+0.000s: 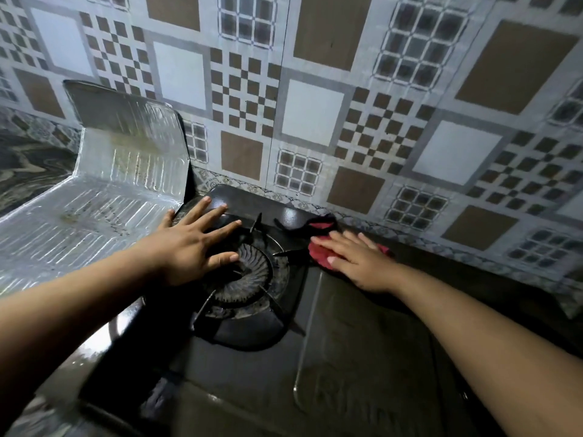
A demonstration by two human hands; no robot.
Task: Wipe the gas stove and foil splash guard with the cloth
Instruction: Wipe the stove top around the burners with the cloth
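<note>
A black gas stove (362, 348) fills the lower middle, with a round burner (249, 275) under a pan support. My right hand (356, 258) lies flat with straight fingers on a red cloth (318, 255), pressing it onto the stove top right of the burner, near the back edge. My left hand (192, 244) is spread flat, fingers straight, over the burner's left side and the stove's back left corner. A silver foil splash guard (104, 197) stands bent at the stove's left side, with brownish stains on its ribbed panels.
A patterned tiled wall (315, 115) rises directly behind the stove. A dark marbled countertop (28, 165) shows at far left behind the foil guard. The stove's glossy top extends toward me at lower right.
</note>
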